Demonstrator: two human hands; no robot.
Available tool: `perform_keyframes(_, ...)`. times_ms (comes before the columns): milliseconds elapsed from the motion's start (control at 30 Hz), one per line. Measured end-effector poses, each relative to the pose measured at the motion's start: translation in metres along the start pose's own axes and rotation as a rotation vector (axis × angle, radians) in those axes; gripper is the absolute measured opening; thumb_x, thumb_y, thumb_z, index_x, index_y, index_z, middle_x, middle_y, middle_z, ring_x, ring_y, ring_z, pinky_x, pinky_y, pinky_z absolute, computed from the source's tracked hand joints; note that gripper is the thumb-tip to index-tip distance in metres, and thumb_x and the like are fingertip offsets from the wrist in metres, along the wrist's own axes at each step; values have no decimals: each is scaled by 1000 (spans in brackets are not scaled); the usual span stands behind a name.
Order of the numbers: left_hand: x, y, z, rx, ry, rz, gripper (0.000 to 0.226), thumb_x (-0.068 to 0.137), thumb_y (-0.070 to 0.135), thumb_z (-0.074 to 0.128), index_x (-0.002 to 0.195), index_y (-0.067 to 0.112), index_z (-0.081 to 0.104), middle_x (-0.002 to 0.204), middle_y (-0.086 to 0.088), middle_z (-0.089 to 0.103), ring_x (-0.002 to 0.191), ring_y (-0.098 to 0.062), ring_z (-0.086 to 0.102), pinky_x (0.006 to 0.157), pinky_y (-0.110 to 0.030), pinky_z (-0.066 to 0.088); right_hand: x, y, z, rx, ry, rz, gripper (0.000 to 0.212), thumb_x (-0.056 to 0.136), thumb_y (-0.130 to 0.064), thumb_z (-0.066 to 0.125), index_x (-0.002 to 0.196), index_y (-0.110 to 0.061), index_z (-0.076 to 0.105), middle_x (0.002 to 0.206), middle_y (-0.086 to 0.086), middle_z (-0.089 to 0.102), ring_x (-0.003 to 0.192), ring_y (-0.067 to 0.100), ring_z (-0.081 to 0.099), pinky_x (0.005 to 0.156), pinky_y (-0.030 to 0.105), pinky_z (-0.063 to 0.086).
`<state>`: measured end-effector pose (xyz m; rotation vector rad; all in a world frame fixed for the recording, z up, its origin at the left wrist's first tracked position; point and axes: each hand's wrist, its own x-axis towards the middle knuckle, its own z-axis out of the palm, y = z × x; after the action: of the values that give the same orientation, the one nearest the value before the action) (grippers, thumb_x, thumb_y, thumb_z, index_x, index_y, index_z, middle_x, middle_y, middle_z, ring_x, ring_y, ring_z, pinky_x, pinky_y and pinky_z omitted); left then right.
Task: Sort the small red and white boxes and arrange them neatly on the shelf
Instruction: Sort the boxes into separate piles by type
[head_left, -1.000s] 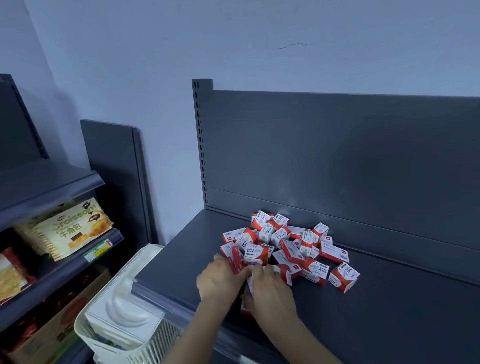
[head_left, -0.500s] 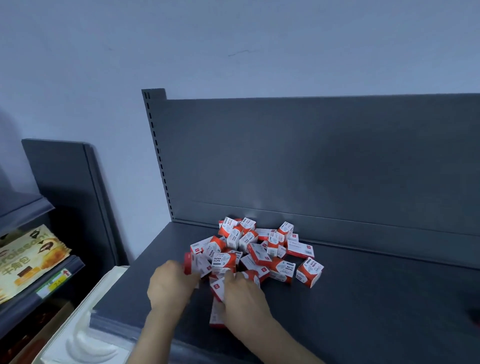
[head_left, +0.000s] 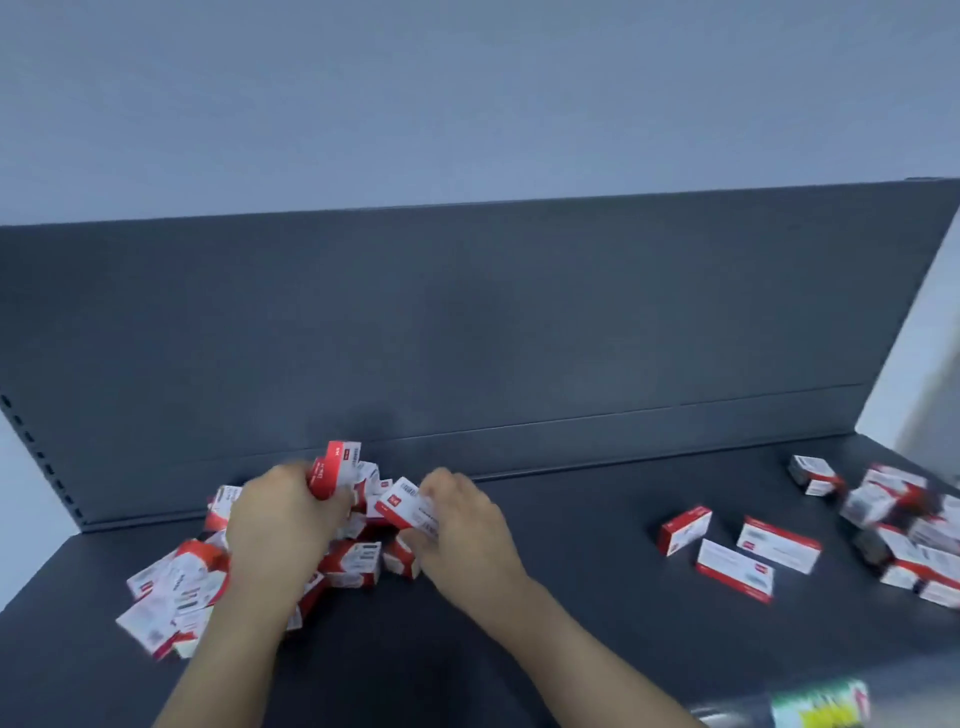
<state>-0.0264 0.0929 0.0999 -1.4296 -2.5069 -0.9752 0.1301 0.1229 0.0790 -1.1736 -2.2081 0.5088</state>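
- The left hand had its grip curled round a red box, held just above the pile on the shelf.
- The right hand pinched a white-topped box right beside the pile.
- Both arms reached over the pile, so a quick pull might have knocked boxes off the shelf edge in front of the pile.
- Loose boxes lay well apart from the pile, so the kinds might have got mixed up.

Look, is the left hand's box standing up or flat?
Standing up: the box pokes up on end from the left hand.
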Motion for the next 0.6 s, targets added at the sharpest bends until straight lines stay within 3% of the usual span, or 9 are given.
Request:
perform_keyframes(200, -22, 104, 59, -38, -65, 162, 24, 81, 33, 60, 73, 10, 62, 72, -10, 65, 76, -33, 60, 60, -31, 39, -23, 89, -72, -47, 89, 156, 28, 85, -23, 62, 107, -13, 46, 113, 4, 55, 98, 23, 55, 78, 30, 41)
perform_keyframes(333, -48, 172, 93, -38, -139, 228, 21, 81, 33, 61, 77, 13, 61, 80, -7, 67, 82, -32, 61, 61, -28, 37, -43, 147, -117, -107, 118, 230, 30, 85, -24, 63, 108, -13, 47, 114, 5, 55, 100, 25, 56, 81, 31, 41)
perform_keyframes(500, -84, 235, 121, 2, -247, 284, 17, 82, 33, 60, 83, 15, 61, 78, -1, 61, 74, -22, 57, 62, -28, 41, -69, 209, -157, -164, 129, 264, 30, 84, -22, 64, 108, -11, 48, 114, 4, 55, 103, 24, 55, 82, 30, 41)
perform_keyframes(600, -103, 254, 134, 57, -342, 331, 18, 82, 33, 59, 89, 17, 63, 89, -1, 66, 84, -20, 61, 65, -28, 43, -85, 237, -169, -183, 133, 291, 29, 84, -24, 64, 106, -13, 48, 113, 3, 56, 104, 21, 53, 82, 28, 43)
